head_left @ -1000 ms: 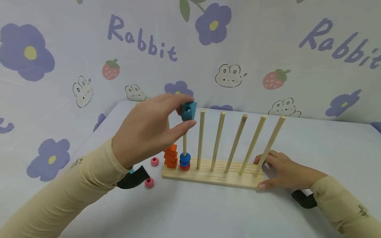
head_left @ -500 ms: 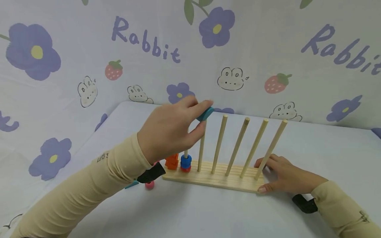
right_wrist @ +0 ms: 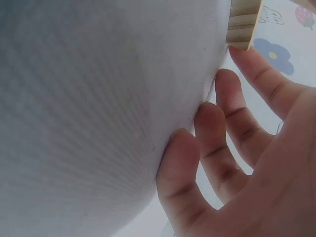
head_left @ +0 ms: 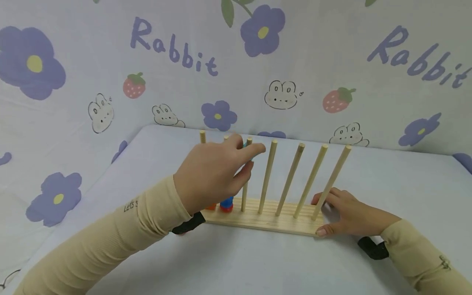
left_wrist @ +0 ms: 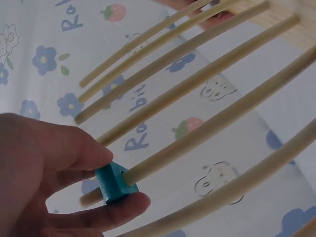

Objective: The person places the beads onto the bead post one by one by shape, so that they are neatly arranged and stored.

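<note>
My left hand [head_left: 215,170] pinches a teal block bead [left_wrist: 113,182] between thumb and fingers at the top of the third peg from the left. In the left wrist view that peg [left_wrist: 207,131] runs through the bead's hole, its tip sticking out on the far side. The pegs rise from a wooden base [head_left: 258,221]. At its right end, my right hand [head_left: 354,213] holds the base, thumb at the front corner and fingers at the back. Blue rings over a red ring [head_left: 226,209] sit on the second peg, partly behind my left hand.
Orange pieces [head_left: 211,207] at the base's left end are mostly hidden by the left hand. Several bare pegs, such as the rightmost peg [head_left: 333,180], stand to the right. A white cloth [head_left: 273,266] covers the table, and a patterned backdrop hangs behind.
My left hand has moved right from near the second peg to the third, turned the teal bead and brought it down around the peg's tip. The right hand stays on the base.
</note>
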{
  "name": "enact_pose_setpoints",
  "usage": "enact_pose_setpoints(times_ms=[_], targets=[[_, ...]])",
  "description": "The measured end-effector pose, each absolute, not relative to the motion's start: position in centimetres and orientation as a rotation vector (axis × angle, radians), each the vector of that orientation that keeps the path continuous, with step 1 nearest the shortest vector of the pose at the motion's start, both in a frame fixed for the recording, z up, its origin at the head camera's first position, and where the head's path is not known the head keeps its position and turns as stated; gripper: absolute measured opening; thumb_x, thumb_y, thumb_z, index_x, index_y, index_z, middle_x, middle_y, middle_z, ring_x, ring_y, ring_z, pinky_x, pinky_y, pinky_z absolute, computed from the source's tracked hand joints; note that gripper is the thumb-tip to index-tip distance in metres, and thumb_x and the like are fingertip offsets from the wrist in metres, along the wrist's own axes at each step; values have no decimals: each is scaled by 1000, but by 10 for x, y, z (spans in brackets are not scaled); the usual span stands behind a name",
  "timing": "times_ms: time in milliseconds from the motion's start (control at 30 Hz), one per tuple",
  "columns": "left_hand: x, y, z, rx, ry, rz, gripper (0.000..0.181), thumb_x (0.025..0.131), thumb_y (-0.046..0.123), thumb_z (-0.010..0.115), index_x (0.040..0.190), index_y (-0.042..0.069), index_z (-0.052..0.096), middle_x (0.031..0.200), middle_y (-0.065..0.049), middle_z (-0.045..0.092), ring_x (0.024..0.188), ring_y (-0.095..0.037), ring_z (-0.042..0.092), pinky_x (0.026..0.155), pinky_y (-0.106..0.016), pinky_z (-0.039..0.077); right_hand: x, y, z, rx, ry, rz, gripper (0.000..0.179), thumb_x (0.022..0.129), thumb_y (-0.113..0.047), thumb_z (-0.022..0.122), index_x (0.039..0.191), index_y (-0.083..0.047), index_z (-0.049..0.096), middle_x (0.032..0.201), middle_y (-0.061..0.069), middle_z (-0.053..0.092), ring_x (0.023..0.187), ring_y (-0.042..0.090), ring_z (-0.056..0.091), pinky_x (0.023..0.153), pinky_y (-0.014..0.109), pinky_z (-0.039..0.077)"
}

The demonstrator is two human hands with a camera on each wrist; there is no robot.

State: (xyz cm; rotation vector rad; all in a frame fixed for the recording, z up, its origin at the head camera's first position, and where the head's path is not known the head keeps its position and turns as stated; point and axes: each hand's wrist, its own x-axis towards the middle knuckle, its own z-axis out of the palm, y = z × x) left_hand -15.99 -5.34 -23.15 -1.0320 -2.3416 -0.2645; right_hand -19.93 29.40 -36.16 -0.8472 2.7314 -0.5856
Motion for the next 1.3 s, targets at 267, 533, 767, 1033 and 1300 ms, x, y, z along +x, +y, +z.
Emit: enact_pose_setpoints(times_ms=[267, 533, 767, 1033, 1300], targets=[[-161, -53, -274, -1052, -2412, -265, 23, 88, 13, 64, 111, 14, 66, 74, -1, 53, 39, -6, 36, 37, -19, 28, -200, 294, -360, -800, 2723, -575, 69, 70, -63, 71, 125, -26, 49, 126, 9, 45, 116, 32, 40, 91, 54, 39], [-162, -56, -305, -1091, -2557, -292, 31, 87, 13, 67, 118, 13, 64, 80, -3, 54, 39, -9, 37, 37, -17, 26, -199, 292, -358, -779, 2721, -576, 71, 70, -64, 72, 125, -25, 50, 127, 10, 44, 116, 33, 39, 91, 54, 38], [-164, -54, -325, -1103, -2623, -244, 31, 89, 19, 66, 120, 13, 62, 85, -7, 58, 42, -9, 41, 39, -19, 31, -199, 292, -358, -776, 2719, -578, 71, 70, -64, 72, 125, -24, 50, 127, 11, 44, 117, 33, 39, 92, 55, 38], [-161, -52, -337, -1128, -2690, -136, 34, 89, 24, 66, 120, 12, 61, 87, -7, 60, 48, -12, 45, 41, -21, 35, -199, 292, -360, -772, 2728, -574, 70, 70, -63, 72, 124, -25, 50, 124, 7, 45, 113, 30, 40, 91, 51, 38], [-158, -50, -340, -1118, -2754, -22, 34, 90, 32, 65, 118, 14, 61, 83, -6, 59, 44, -12, 42, 41, -23, 39, -199, 293, -358, -750, 2706, -580, 71, 70, -63, 72, 125, -25, 49, 128, 9, 43, 117, 32, 37, 92, 54, 37]])
